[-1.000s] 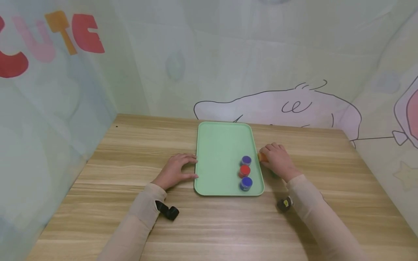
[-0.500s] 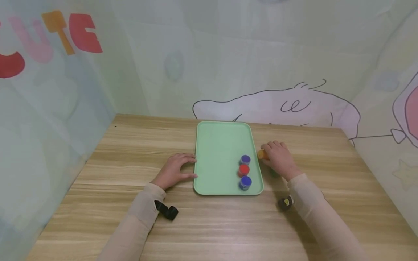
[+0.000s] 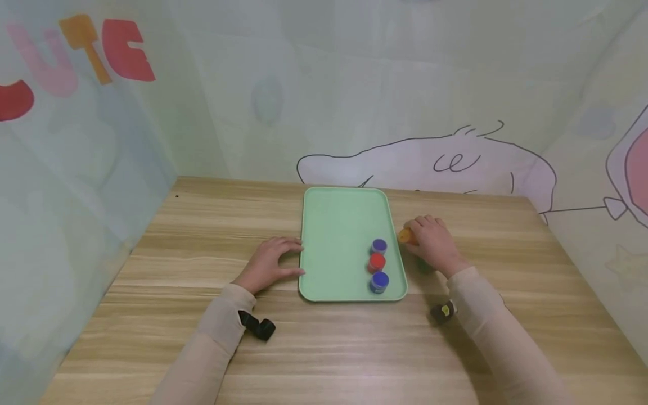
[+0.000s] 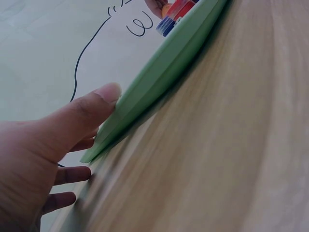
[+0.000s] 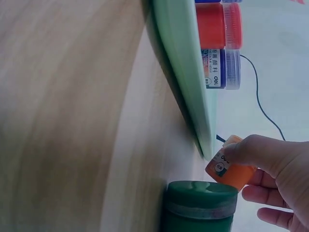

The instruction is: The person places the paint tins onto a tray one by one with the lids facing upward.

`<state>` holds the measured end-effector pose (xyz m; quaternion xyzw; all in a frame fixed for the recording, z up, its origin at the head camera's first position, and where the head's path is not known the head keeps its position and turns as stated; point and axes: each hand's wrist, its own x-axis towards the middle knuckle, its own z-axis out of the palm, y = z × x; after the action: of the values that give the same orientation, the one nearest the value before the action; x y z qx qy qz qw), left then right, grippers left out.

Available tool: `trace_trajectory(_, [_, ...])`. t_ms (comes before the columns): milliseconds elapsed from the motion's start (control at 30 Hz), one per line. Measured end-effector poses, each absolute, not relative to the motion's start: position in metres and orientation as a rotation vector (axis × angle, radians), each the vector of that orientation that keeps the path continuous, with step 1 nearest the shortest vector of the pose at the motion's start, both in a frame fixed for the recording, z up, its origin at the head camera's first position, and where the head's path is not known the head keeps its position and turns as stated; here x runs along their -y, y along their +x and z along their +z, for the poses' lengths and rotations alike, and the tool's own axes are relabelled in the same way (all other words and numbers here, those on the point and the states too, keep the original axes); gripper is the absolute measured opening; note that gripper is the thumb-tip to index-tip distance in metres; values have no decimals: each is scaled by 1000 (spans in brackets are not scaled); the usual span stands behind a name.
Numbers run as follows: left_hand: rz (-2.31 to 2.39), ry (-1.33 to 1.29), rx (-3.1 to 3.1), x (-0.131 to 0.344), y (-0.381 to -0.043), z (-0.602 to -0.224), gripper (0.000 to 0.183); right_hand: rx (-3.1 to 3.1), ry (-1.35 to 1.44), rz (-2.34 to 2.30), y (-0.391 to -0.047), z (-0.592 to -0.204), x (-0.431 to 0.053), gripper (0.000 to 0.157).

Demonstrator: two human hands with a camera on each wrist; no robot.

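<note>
Orange jar [image 5: 235, 175], small and tilted, with printed label [image 5: 221, 165], between right fingers [image 5: 263, 195].

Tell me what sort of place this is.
Possibly a children's craft corner or a staged play area: a wood-grain table stands against a cartoon-printed backdrop, with small coloured jars, apparently paint, on a green tray.

On my feed I get a mint-green tray [image 3: 341, 219], a red jar [image 3: 376, 262], two violet-blue jars [image 3: 378, 282], an orange jar [image 5: 237, 176] and a dark green jar [image 5: 198, 220]. I see streaked brown wood grain on the table [image 3: 324, 354] and beige sleeves [image 3: 202, 351].
</note>
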<state>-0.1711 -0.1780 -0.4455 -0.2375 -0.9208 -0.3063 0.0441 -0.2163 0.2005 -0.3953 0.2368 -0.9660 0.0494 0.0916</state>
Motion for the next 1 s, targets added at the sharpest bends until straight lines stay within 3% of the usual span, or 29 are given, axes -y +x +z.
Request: trace_trajectory(1000, [-910,-725,2820,179,-172,-448,53,2984,619,359,-222,-385,-191,38])
